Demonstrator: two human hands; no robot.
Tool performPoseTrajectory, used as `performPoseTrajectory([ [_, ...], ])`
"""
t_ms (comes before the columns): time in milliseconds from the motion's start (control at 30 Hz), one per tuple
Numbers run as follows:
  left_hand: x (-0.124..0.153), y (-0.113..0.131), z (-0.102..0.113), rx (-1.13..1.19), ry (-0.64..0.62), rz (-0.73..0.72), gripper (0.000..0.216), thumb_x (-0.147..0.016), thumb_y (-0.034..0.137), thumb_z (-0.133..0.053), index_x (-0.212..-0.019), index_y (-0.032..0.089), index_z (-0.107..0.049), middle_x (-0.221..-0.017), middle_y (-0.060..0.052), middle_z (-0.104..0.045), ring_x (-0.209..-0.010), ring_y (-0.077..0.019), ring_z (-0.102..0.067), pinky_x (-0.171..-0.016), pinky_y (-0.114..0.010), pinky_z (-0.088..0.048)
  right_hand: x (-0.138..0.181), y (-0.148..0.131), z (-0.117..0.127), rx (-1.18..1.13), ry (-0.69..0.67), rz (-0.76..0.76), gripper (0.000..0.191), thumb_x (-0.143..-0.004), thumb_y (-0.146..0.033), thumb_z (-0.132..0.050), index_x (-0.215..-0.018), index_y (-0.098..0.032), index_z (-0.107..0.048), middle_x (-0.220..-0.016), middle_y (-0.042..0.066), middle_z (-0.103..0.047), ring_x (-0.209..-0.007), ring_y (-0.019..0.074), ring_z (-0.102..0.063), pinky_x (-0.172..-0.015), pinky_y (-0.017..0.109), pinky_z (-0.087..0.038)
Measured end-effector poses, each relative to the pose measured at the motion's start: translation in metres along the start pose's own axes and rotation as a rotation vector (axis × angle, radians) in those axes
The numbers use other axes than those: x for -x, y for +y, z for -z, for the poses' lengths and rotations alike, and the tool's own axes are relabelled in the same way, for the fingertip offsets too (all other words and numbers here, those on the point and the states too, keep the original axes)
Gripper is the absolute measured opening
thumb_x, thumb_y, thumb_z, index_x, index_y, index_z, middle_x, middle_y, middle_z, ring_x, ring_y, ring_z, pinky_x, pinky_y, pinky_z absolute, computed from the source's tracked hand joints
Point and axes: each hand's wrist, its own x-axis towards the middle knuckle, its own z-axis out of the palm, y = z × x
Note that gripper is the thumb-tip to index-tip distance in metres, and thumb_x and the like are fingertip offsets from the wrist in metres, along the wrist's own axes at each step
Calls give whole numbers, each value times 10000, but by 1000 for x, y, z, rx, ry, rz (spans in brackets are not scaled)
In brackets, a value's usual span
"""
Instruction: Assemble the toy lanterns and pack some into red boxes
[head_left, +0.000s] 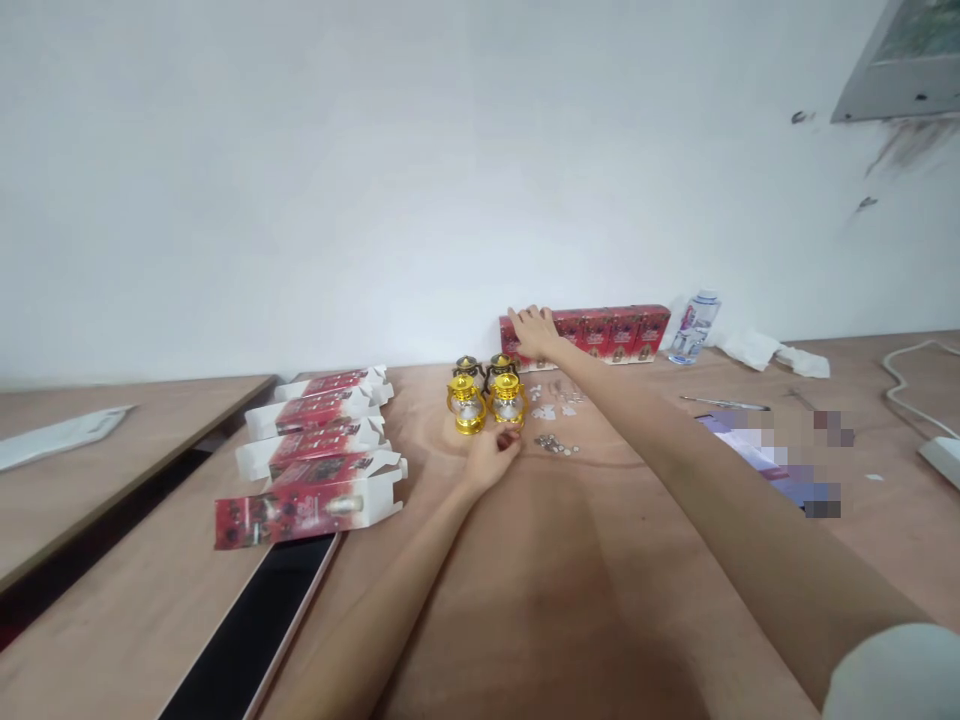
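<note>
My right hand (534, 329) reaches far across the wooden table (600, 600) and rests, fingers spread, on the left end of a row of red boxes (615, 333) standing against the wall. My left hand (495, 455) lies closer, fingers curled around something small and dark that I cannot make out, just in front of the small lanterns. Two gold lanterns (487, 402) stand in front, two dark ones (484, 368) behind them. A little heap of small metal pieces (555, 444) lies right of my left hand.
Several opened red-and-white cartons (315, 470) lie in a row at the left. A plastic water bottle (694, 327) and crumpled white paper (772, 350) stand by the wall. Thin metal tools (724, 403), a blurred-out patch, a white cable (911, 385) at right. A dark gap (247, 640) between tables.
</note>
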Motion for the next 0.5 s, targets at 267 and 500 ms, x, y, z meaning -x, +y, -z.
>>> performPoseTrajectory([
  [267,2,3,1,29,13,4,258,-716,175,-572,-964,157,-640,-834,-23,-675,-690,-142,-602,-702,-275,-487,9,-10,13,25,29,25,540,-625,-239,-726,-1087,-62,-509,-1132,215,-555,-1105,362,-459,-935,493,-324],
  [500,3,5,3,140,36,5,207,-728,241,-600,-911,149,-633,-792,-29,-663,-708,-154,-602,-709,-293,-489,62,8,61,-235,451,-112,642,-821,-448,-559,-1318,-118,-321,-1215,190,-522,-1130,315,-471,-960,453,-354],
])
